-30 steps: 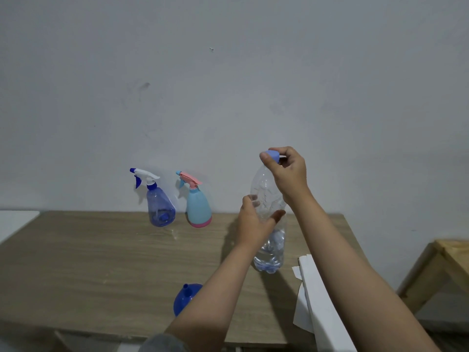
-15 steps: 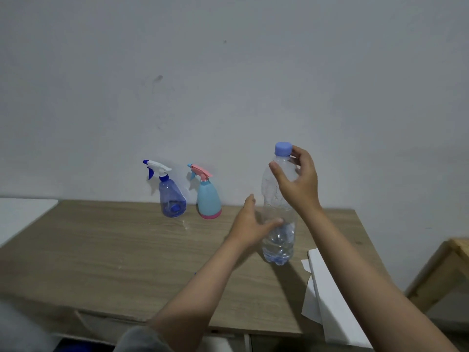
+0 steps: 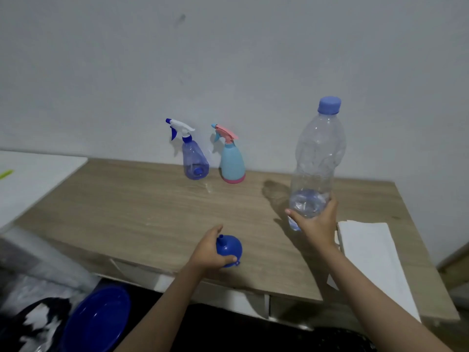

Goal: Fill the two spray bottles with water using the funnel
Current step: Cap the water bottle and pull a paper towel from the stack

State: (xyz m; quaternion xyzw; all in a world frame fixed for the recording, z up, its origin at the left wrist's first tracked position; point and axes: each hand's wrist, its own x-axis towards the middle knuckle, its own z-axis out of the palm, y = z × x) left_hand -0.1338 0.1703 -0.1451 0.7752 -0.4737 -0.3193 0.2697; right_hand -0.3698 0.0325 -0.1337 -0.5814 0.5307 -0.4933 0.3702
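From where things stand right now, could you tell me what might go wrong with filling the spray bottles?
1. Both spray bottles, blue and teal, have their trigger heads on, so neither can take the funnel yet.
2. The water bottle looks nearly empty and is capped; the water may not fill two bottles.
3. The right hand grips it only at the base, so it could tip, possibly wetting the white paper beside it.

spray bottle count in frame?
2. The clear blue spray bottle stands at the back of the table by the wall; the light blue spray bottle with a pink trigger stands just right of it. None looks hidden.
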